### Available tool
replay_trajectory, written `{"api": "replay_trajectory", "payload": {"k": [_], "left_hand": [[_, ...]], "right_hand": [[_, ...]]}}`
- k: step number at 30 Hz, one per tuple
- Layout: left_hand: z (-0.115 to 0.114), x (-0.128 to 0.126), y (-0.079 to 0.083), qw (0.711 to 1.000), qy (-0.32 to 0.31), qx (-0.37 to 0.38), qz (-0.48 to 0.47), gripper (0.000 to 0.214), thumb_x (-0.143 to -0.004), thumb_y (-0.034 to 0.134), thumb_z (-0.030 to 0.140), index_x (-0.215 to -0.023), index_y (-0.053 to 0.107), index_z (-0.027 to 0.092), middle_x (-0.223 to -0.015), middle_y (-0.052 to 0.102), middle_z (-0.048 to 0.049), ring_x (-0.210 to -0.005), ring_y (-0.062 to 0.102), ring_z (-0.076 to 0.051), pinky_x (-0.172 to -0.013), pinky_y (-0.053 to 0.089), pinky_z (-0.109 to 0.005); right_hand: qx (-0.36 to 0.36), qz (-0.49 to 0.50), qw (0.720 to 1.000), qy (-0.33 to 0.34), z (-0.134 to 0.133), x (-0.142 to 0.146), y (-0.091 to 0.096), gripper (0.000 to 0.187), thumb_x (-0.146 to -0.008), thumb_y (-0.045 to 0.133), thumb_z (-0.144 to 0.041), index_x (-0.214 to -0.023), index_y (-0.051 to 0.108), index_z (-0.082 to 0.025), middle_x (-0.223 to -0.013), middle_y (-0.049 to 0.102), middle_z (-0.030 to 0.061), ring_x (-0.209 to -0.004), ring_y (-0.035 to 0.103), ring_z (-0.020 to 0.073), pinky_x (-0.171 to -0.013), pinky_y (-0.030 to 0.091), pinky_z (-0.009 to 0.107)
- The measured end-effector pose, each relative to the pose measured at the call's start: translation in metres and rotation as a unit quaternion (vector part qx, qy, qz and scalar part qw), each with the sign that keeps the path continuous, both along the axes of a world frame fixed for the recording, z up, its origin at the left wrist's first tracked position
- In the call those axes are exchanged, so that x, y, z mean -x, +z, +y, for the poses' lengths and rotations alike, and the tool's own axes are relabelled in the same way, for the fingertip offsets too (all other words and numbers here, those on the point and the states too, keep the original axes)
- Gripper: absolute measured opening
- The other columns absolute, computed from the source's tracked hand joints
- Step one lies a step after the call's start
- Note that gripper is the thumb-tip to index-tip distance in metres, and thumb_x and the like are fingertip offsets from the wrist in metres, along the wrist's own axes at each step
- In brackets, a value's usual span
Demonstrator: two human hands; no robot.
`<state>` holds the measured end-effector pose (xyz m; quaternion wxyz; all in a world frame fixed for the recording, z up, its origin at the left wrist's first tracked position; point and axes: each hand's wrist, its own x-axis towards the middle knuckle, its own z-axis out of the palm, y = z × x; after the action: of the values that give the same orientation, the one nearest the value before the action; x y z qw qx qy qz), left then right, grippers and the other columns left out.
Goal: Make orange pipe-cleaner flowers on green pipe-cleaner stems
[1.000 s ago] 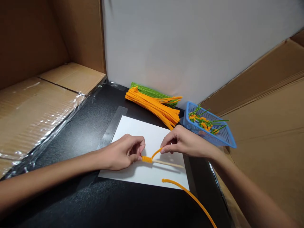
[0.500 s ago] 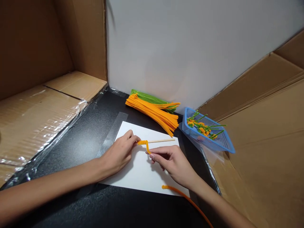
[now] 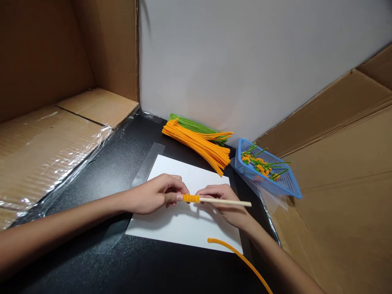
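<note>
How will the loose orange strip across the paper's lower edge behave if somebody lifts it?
The strip is probably light, being so thin. It likely bends easily and keeps its curve, since the similar orange coil wraps the stick.

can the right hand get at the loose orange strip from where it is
Likely yes: nothing seems to lie over the loose orange strip or between it and the right hand. That hand is at the orange coil, though, so it would probably have to leave that.
</note>
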<state>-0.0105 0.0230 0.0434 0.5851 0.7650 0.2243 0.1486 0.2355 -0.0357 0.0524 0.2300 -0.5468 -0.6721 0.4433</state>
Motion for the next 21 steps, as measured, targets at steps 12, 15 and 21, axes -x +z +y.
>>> {"api": "replay_trajectory", "payload": {"k": [12,15,21], "left_hand": [[-0.016,-0.003,-0.021,0.853,-0.031,-0.483,0.193,0.034,-0.081,0.047,0.0,-0.108,0.062,0.015,-0.093,0.055,-0.0077,-0.074,0.055,-0.021,-0.06,0.043,-0.031],[-0.019,-0.005,-0.019,0.848,0.011,-0.48,0.223,0.034,-0.082,0.043,-0.002,-0.106,0.062,0.013,-0.092,0.054,-0.0081,-0.073,0.054,-0.021,-0.059,0.044,-0.031],[-0.022,-0.005,-0.016,0.891,0.128,-0.394,0.186,0.033,-0.082,0.045,-0.001,-0.105,0.064,0.012,-0.094,0.056,-0.0076,-0.076,0.054,-0.018,-0.065,0.045,-0.03]], "right_hand": [[-0.135,-0.272,0.952,0.033,0.003,0.009,0.037,0.018,-0.093,0.064,-0.03,-0.086,0.079,-0.023,-0.075,0.074,0.002,-0.067,0.061,0.0141,-0.064,0.038,0.025],[-0.131,-0.248,0.96,-0.028,-0.01,0.02,0.042,0.02,-0.093,0.063,-0.032,-0.083,0.077,-0.021,-0.063,0.068,-0.0011,-0.056,0.054,0.0115,-0.058,0.035,0.025],[-0.111,-0.119,0.984,-0.078,-0.037,0.041,0.024,0.023,-0.096,0.056,-0.032,-0.084,0.071,-0.018,-0.061,0.061,-0.0016,-0.055,0.052,0.0106,-0.055,0.038,0.022]]}}
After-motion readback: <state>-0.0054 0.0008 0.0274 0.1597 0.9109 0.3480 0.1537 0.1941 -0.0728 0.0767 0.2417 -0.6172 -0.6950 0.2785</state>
